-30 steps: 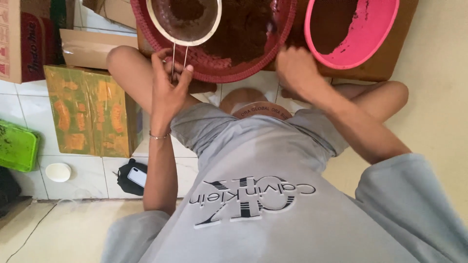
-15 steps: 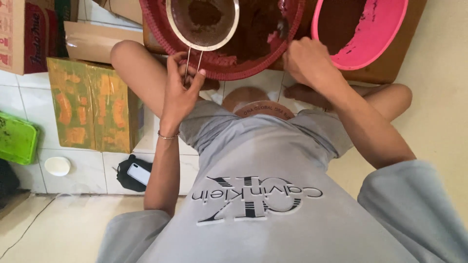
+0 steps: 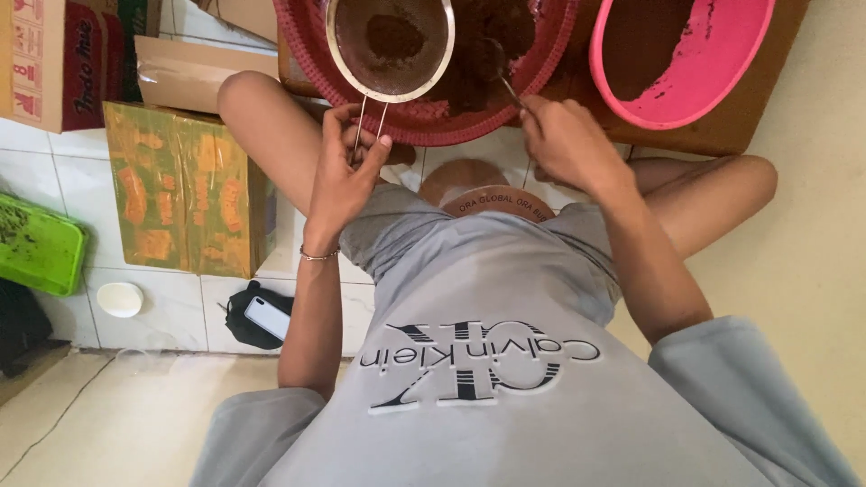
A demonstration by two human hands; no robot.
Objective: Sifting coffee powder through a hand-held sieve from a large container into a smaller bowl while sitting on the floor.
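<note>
Where left hand (image 3: 347, 171) grips sieve (image 3: 391, 45), perhaps-cardboard yellow box (image 3: 185, 189) beside.

The sieve (image 3: 391, 47) has a silver rim and wire handle and holds dark brown powder. The big basket (image 3: 433, 122) below it is red, with the same brown powder inside. The bowl (image 3: 695, 81) is bright pink. The shirt (image 3: 505, 361) is grey with black lettering. A box (image 3: 185, 194) wears yellow-green and orange wrapping. The tray (image 3: 36, 248) is lime green, the floor tiles (image 3: 54, 162) white.

Cardboard boxes (image 3: 180, 194) — green tray (image 3: 36, 248), phone (image 3: 268, 317) alongside.
</note>
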